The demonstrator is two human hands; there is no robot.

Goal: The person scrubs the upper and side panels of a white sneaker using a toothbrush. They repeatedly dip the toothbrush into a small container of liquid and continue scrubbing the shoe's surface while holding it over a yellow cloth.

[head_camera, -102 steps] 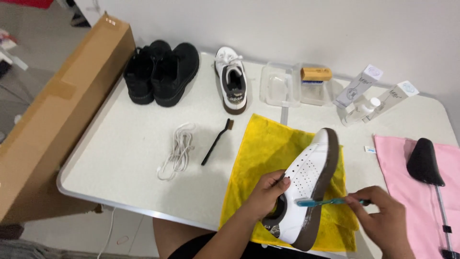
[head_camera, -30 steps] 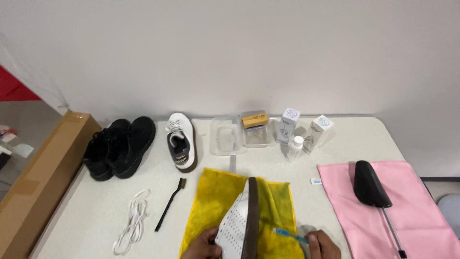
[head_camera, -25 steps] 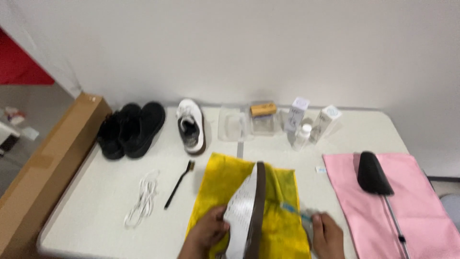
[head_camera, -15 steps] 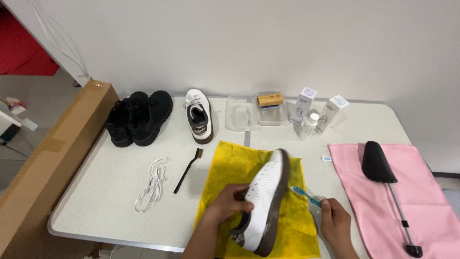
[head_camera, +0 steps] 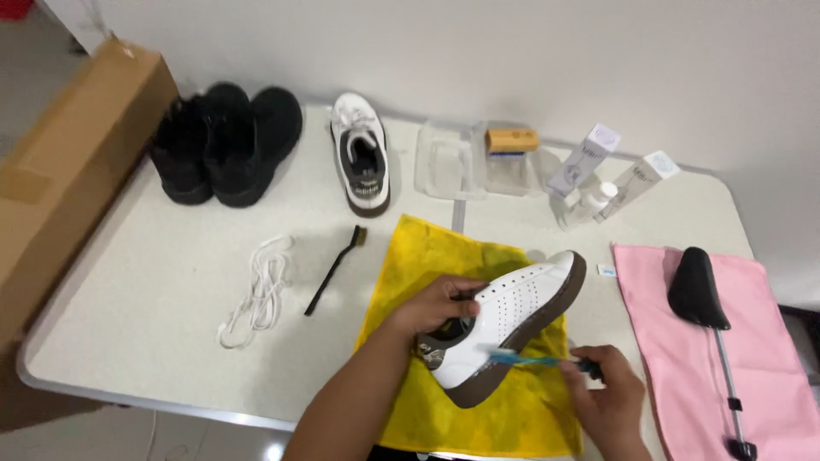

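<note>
From the head camera, looking down, a white sneaker with a brown sole [head_camera: 517, 320] lies tipped on its side over a yellow cloth [head_camera: 444, 341] on the white table [head_camera: 145, 324]. The left hand [head_camera: 436, 303] is closed on the shoe, with its fingers tucked into the opening near the heel, and it keeps the shoe steady above the cloth. The right hand [head_camera: 602, 397] is closed around the dark handle of a blue toothbrush [head_camera: 530, 360], and the bristle end touches the side of the shoe just above the sole, near the heel. So the scrubbing looks to be under way on this shoe; the white side looks quite clean, but it is too small to tell how much dirt is left on the edge. The shoe has no lace in it, and white laces [head_camera: 256, 290] lie loose on the table to the left, near a small black brush [head_camera: 335, 267]. The other white sneaker [head_camera: 360, 154] stands at the back, apart from the hands, with its lace in. A pair of black shoes [head_camera: 226, 141] sits further left beside a cardboard box [head_camera: 64, 162]. Clear plastic trays [head_camera: 461, 158], a wooden brush [head_camera: 511, 141] and small cleaner bottles [head_camera: 598, 183] stand at the back, not in use. On the right, a black shoe tree [head_camera: 699, 290] lies on a pink cloth [head_camera: 726, 358].
</note>
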